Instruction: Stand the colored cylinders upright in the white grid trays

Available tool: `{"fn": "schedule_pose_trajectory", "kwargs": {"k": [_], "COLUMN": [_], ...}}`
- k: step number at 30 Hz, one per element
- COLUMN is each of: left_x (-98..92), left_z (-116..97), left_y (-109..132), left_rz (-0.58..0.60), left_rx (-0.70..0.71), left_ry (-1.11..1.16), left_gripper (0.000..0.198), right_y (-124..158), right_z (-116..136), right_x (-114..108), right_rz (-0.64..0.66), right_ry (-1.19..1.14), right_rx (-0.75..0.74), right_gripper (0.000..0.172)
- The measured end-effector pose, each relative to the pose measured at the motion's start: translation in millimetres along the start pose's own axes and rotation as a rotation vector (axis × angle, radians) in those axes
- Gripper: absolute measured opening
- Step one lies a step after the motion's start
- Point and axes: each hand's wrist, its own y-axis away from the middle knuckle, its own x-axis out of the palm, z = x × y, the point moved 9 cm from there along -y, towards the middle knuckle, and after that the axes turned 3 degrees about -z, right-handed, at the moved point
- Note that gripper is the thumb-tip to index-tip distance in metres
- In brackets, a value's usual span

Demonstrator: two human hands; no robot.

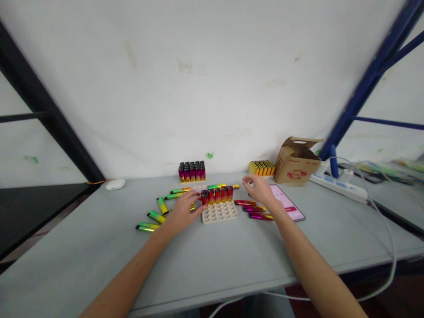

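A white tray (pixel 220 213) with round holes stands in front of me; a back row of red lighters (pixel 217 195) stands upright in it. My left hand (pixel 183 213) is at the tray's left side, thumb and index finger against its edge by the leftmost red lighter. My right hand (pixel 258 187) is raised to the right of the tray, fingers loosely curled and apart, with no object visible in them. Green-yellow lighters (pixel 162 206) lie scattered around my left hand, partly hidden by it. Red and purple lighters (pixel 254 209) lie below my right hand.
At the wall stand a filled tray of purple lighters (pixel 192 171) and one of yellow lighters (pixel 261 168). An open cardboard box (pixel 294 165), a phone (pixel 288 203) and a power strip (pixel 341 185) with cables are on the right. A white case (pixel 115 184) lies far left.
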Motion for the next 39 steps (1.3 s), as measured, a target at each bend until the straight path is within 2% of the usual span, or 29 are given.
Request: {"fn": "schedule_pose_trajectory", "kwargs": {"k": [3,6,11,16,19,24,27,34,39], "left_x": [0.1,1.2,6.3,7.2,6.4,7.2,9.3,12.1,8.8], "left_z": [-3,-4,0,0,-5,-14,-21,-17,-18], "left_y": [-1,-2,1,2,3,7,9,9,13], "left_rz": [0.01,0.018,0.025,0.028,0.061,0.149,0.201,0.272,0.289], "left_rx": [0.01,0.029,0.038,0.032,0.039,0.043,0.079,0.028,0.044], "left_ry": [-0.005,-0.027,-0.069,-0.099,-0.122,-0.126,-0.142,-0.166,-0.146], "left_gripper": [0.036,0.036,0.037,0.036,0.04,0.07,0.081,0.077,0.081], "right_y": [2,7,10,9,5,-1,1,10,10], "right_z": [-36,-50,-45,-31,-26,-3,12,29,13], "right_x": [11,18,25,30,27,20,24,43,43], "right_rz": [0.221,0.314,0.346,0.288,0.18,0.019,0.055,0.253,0.144], "right_ry": [0.127,0.211,0.247,0.188,0.026,-0.462,-0.683,-0.986,-1.046], "right_rx": [0.098,0.156,0.191,0.097,0.073,-0.024,0.02,0.189,0.338], "right_gripper": [0.021,0.017,0.011,0.018,0.023,0.027,0.031,0.052,0.046]}}
